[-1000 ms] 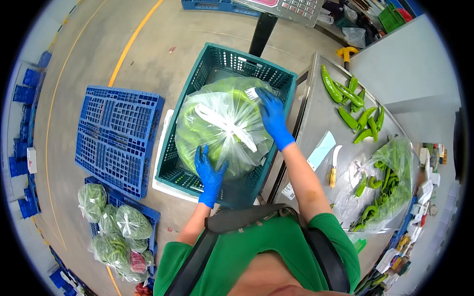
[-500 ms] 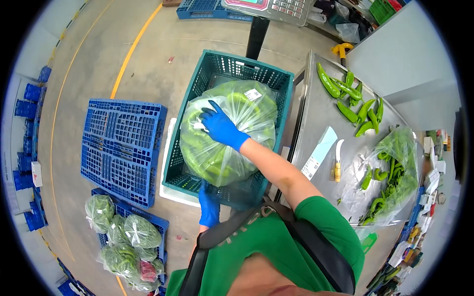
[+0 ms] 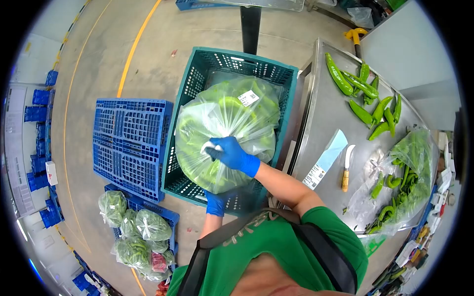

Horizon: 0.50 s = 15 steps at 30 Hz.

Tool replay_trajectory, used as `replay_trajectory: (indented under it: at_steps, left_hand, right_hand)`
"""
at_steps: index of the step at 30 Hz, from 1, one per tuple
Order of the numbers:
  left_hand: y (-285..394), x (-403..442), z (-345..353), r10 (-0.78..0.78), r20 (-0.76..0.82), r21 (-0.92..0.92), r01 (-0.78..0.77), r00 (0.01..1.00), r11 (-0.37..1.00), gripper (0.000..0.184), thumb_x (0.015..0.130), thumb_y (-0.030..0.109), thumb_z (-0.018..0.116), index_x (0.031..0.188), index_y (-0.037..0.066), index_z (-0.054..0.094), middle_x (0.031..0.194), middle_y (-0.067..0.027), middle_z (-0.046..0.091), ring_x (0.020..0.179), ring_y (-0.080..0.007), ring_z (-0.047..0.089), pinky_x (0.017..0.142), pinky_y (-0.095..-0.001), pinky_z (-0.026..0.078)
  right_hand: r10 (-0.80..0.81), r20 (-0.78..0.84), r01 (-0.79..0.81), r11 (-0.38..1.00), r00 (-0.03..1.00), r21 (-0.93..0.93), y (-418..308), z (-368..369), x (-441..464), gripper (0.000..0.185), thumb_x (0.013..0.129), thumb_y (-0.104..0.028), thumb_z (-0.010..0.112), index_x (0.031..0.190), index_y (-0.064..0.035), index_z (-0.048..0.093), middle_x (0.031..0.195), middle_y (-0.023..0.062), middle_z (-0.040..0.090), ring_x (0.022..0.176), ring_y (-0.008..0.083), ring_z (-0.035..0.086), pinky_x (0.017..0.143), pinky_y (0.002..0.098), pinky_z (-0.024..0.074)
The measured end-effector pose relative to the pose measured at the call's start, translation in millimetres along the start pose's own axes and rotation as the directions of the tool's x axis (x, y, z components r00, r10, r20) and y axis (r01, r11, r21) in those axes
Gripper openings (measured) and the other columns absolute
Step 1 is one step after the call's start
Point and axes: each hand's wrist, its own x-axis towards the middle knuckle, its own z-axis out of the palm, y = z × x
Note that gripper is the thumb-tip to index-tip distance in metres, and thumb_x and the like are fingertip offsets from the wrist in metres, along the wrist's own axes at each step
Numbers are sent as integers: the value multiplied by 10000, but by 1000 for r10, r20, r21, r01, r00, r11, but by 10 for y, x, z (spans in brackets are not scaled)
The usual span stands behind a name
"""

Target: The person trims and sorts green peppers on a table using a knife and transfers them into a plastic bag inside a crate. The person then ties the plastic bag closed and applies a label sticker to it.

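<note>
A large clear plastic bag of green peppers with a white label sits in a dark green plastic crate. My right hand, in a blue glove, is closed round the bag's gathered, tied neck. At the crate's near edge is my left hand, also blue-gloved, against the lower side of the bag. Its fingers are mostly hidden there.
On the steel table to the right lie loose green peppers, a light-blue label strip, a wooden-handled knife and an opened bag of peppers. Blue pallets stand left, one carrying several bagged vegetables.
My right hand has gone from lying spread on the bag to gripping its tied neck. My left hand has moved up slightly against the bag. The view has shifted a little.
</note>
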Motion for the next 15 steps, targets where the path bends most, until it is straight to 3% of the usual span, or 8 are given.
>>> replay_trajectory:
  at_steps: [2,5,6,8,9,11,12,15]
  left_hand:
    - [17,-5,-3,6,-21,73,-5,1000,997,780,766,549,569,1342,123,259,1309,-91,406,1173,-299,403,1022,-463,304]
    - [56,-128,385,131,70,669,-144,989,729,696,818,493,534,1340,123,259,1317,-84,392,1172,-289,402,1023,-460,300]
    - [71,-131,401,74,111,399,-113,991,910,672,830,472,529,1338,123,263,1313,-83,395,1172,-288,403,1020,-459,304]
    - [119,-180,407,298,264,436,-389,918,812,624,851,442,511,1335,113,296,1294,-85,419,1166,-277,416,1016,-438,316]
    - [125,-226,404,487,359,700,-574,797,424,603,860,432,497,1334,102,325,1280,-87,440,1161,-269,428,1015,-417,325]
    - [270,-469,684,297,96,-46,-294,950,955,588,918,478,322,1346,75,327,1316,-97,423,1188,-271,414,1007,-424,341]
    - [112,-112,205,278,328,-327,-168,903,930,588,918,497,255,1372,124,277,1370,-98,358,1240,-268,348,1037,-455,276]
    - [129,-484,244,354,287,-53,-354,890,934,756,817,535,498,1396,144,207,1429,-75,260,1241,-258,348,1061,-448,229]
  right_hand:
    - [202,17,-187,867,979,461,-190,-41,65,302,855,-271,583,828,28,615,556,21,516,545,62,476,520,251,398]
    - [263,38,-256,881,964,399,-509,53,96,295,855,-255,581,802,34,611,563,0,496,520,74,468,518,235,388]
    - [316,59,-301,808,947,507,-532,95,75,263,849,-248,590,853,14,612,643,12,536,583,86,497,537,234,401]
    - [415,-110,-320,822,903,471,-805,271,-75,172,830,-214,596,916,-68,625,812,11,587,631,96,535,556,238,432]
    - [334,-211,-242,898,919,367,-757,322,-172,208,821,-205,603,988,-81,606,877,17,591,688,97,551,574,233,457]
    - [316,-236,-222,908,919,354,-787,313,-212,194,814,-171,603,990,-91,605,870,22,599,671,89,549,538,207,452]
    - [257,-331,-159,942,908,297,-983,394,-204,148,807,-138,596,931,-59,612,806,39,603,577,89,521,503,197,419]
    - [22,-183,40,943,983,330,-1403,527,-193,126,794,-129,595,789,-4,592,651,45,545,500,76,466,457,171,351]
